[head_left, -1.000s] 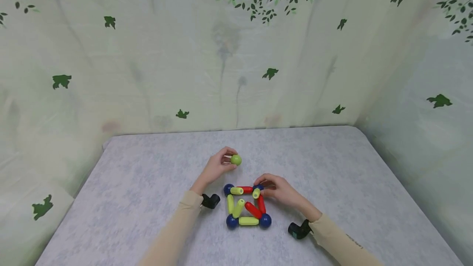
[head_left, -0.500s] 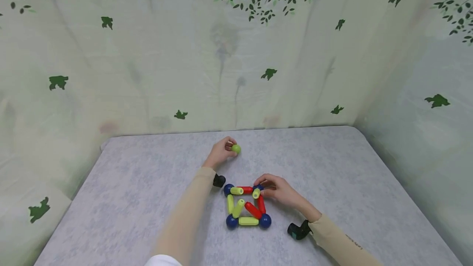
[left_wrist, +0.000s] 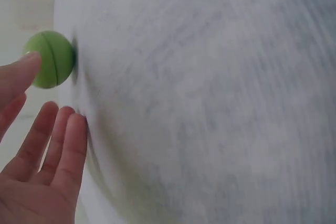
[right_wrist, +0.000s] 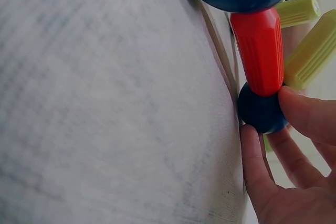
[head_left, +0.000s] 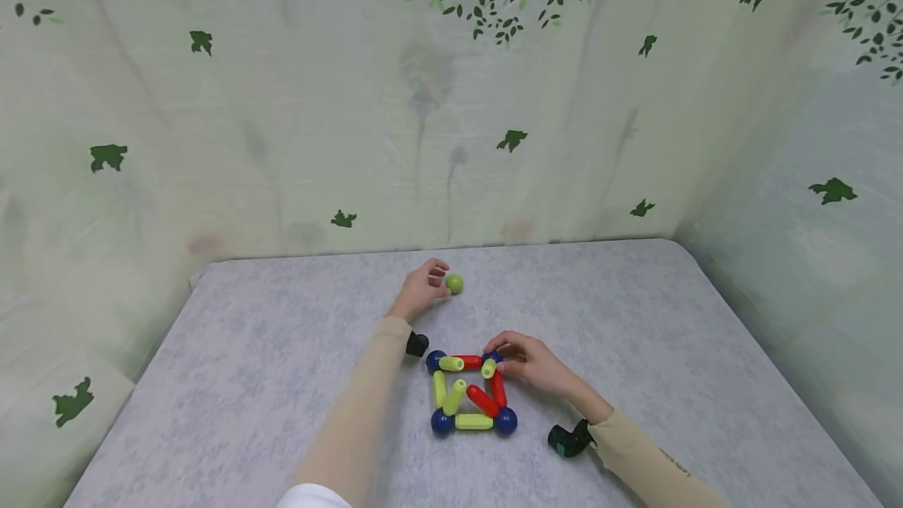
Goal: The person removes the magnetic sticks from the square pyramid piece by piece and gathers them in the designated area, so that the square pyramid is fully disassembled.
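A lime-green ball (head_left: 455, 283) rests on the table near its far edge. My left hand (head_left: 422, 288) is just left of it, fingers spread and loosened. In the left wrist view the thumb overlaps the ball (left_wrist: 56, 59), while the other fingers stand apart from it. Nearer to me lies a four-sided frame of blue balls joined by red and yellow-green rods (head_left: 474, 422). My right hand (head_left: 536, 367) pinches the blue ball (right_wrist: 260, 111) at its far right corner between thumb and fingers. A red rod (right_wrist: 260, 51) runs from that ball to the near right blue ball (head_left: 505, 421).
Extra rods stick up from the frame's corners, among them a red rod (head_left: 483, 401) and a yellow-green rod (head_left: 455, 397). A grey cloth-covered table (head_left: 635, 320) spreads around it. Behind stands a pale curtain (head_left: 317, 100) with leaf prints.
My left hand has carried the green ball away toward the table's far edge and loosened its fingers from it. The right hand and the frame have stayed in place.
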{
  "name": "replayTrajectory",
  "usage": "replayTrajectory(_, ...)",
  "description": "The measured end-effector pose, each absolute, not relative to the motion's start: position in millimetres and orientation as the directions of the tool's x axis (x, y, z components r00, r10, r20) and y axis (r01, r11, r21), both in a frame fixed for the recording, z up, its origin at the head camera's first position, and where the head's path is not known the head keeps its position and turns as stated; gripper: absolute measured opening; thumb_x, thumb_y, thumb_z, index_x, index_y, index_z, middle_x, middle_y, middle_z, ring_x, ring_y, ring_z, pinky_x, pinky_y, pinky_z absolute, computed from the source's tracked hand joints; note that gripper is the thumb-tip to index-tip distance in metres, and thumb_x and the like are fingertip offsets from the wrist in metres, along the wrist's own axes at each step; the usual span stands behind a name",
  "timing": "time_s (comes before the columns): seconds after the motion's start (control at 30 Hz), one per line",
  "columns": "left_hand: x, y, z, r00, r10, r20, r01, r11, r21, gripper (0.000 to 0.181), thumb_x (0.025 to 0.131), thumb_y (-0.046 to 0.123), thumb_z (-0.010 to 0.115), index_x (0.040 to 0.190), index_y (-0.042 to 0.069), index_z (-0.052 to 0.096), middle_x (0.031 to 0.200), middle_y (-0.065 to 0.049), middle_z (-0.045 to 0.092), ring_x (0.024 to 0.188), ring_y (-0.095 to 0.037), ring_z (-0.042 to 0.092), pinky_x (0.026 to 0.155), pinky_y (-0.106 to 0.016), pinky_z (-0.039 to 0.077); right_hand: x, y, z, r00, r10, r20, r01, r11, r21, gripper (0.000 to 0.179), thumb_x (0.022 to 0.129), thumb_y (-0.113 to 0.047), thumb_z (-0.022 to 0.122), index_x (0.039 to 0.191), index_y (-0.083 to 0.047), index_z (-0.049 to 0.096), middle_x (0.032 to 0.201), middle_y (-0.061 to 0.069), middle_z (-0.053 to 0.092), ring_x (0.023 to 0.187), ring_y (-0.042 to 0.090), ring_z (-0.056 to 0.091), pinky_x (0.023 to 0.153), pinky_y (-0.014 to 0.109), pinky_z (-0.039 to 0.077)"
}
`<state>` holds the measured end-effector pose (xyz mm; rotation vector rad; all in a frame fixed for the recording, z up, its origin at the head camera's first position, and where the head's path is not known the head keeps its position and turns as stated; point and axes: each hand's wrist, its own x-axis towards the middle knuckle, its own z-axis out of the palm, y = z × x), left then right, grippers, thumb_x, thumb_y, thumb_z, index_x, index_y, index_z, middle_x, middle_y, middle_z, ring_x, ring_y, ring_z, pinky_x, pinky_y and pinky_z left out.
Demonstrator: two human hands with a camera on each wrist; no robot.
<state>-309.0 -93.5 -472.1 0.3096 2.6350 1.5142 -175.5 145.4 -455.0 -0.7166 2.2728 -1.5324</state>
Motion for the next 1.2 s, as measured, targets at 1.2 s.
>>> replayTrajectory(1.2, -187, -117, -466, -0.776, 0.556, 0.298, 0.585, 0.459, 0.668, 0.020, 0.092, 0.013, 0.064, 0.112, 0.017, 0.064, 0.105, 0.008, 0.060, 0.095, -0.011, 0.057, 0.083, -0.032, 0.050, -174, 143, -452, -0.828, -0.560, 0.004, -0.219, 0.317, -0.923, 0.025, 0.090, 0.010, 0.053, 0.114, 0.005, 0.059, 0.114, 0.018, 0.059, 0.109, 0.038, 0.054, 0.092, 0.050, 0.045)
